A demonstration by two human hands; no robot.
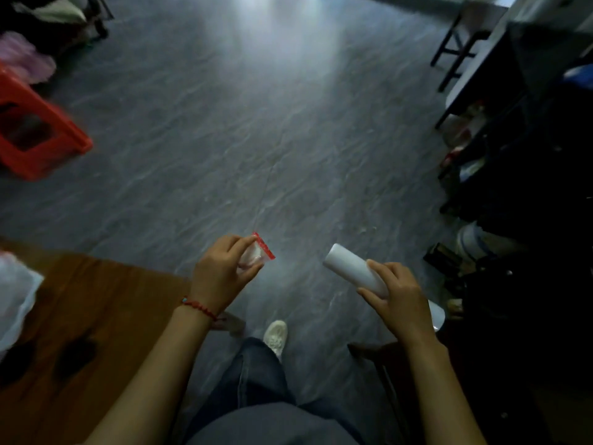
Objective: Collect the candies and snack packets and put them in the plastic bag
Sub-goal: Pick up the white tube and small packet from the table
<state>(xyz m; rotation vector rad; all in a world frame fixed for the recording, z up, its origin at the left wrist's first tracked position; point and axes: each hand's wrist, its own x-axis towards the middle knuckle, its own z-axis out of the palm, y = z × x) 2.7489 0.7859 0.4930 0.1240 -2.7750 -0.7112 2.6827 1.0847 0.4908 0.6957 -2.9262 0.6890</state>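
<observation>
Nearest you, at six o'clock, your grey-clad leg (256,396) and one pale shoe (276,337) point out over the floor, and both forearms reach forward from there. Your left hand (221,277) pinches a small clear snack packet (256,253) with a red sealed edge between thumb and fingertips; your right hand (398,297) is wrapped around a white roll (353,268), which looks like rolled plastic bags, though the blur leaves that unsure. At nine o'clock, just beside your left arm, sits the wooden table (96,316), and at its far left edge a crumpled pale plastic bag (16,293) rests, well apart from the packet. The risk, as I judge it, is the grip: the packet is slick and held only at its edge, so a quick swing toward the bag could let it slip to the floor. With your right hand full, you also have nothing free to hold the bag's mouth open, so the packet may land beside it instead of inside. The floor (256,123) is dark grey, streaked and glossy, with a bright glare at twelve o'clock. Farther out, a red plastic stool (38,133) stands at ten o'clock, a dark shelf (513,123) crowded with unclear items runs along three o'clock, and a dark-legged stool (462,33) sits at one o'clock.
</observation>
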